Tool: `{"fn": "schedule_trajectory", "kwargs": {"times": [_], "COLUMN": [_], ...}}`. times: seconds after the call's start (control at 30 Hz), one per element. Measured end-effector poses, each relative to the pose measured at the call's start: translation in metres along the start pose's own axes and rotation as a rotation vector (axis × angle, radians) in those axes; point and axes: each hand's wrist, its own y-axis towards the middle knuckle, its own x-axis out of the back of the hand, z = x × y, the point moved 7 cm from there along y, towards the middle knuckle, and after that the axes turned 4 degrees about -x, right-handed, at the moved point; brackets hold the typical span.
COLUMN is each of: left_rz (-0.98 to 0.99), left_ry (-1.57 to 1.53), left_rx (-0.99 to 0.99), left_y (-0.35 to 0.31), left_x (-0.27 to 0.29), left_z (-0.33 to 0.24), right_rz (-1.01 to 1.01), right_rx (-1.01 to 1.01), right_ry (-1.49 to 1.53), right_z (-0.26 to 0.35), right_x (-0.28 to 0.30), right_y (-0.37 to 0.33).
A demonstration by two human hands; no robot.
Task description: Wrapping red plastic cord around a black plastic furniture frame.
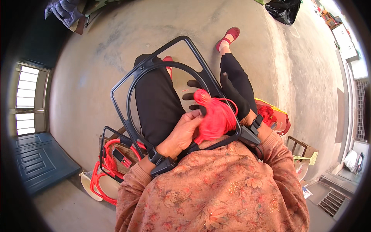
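Note:
A black frame (pixel 185 42) with a round ring inside it lies tilted across my lap. Over its near right part is a bundle of bright red cord (pixel 216 121), smeared by motion, with a loose strand looping out at the right. My left hand (pixel 181 133) is closed on the near left side of this bundle, the thumb and fingers pressed against it. In a dark glove, my right hand (pixel 236 98) is behind the bundle and the frame's right bar. Its fingers are stretched apart, and its palm is partly hidden.
Left of me, a smaller black frame (pixel 103 145) and red ring-shaped frame (pixel 94 183) rest by a wooden seat. A red bag (pixel 284 123) with red cord stands beside my right leg. A black plastic bag (pixel 284 11) lies far right; a blue door (pixel 42 162) is left.

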Motion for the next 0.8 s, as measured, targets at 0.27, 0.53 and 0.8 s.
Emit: {"fn": "schedule_trajectory", "kwargs": {"times": [0.27,0.53,0.8], "left_rz": [0.038,0.058,0.097], "left_ry": [0.136,0.202,0.206], "left_rx": [-0.081,0.006,0.052], "left_y": [0.003,-0.001,-0.005], "left_x": [0.003,-0.005,-0.012], "left_z": [-0.005,-0.009,-0.007], "right_rz": [-0.277,-0.468,-0.621], "right_rx": [-0.057,-0.182,-0.203], "right_ry": [-0.893,-0.856,-1.298], "right_z": [0.017,-0.006,0.026], "right_x": [0.025,0.037,0.064], "right_y": [-0.027,-0.078,-0.126]}}
